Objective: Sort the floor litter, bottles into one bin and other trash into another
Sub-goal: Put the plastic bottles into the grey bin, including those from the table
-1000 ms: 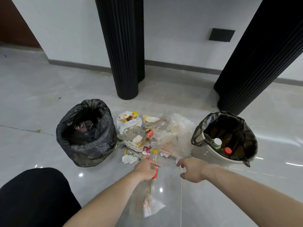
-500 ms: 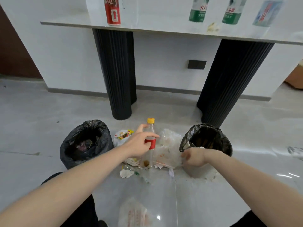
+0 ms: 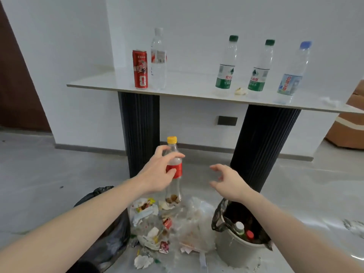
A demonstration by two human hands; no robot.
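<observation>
Clear plastic, nearly empty but for brown dregs at the bottom, the yellow-capped cola bottle should be light and a little crushable, so I would keep my left hand where its grip curls round the red label, upright in the air above the floor litter. Against 0.5 s ago, it is higher, and my right hand, fingers spread and holding nothing, has come up off the white bin holding 2 capped bottles.

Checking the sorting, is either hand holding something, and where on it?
The left hand grips the yellow-capped bottle around its red label, mid-body. The right hand holds nothing.
</observation>
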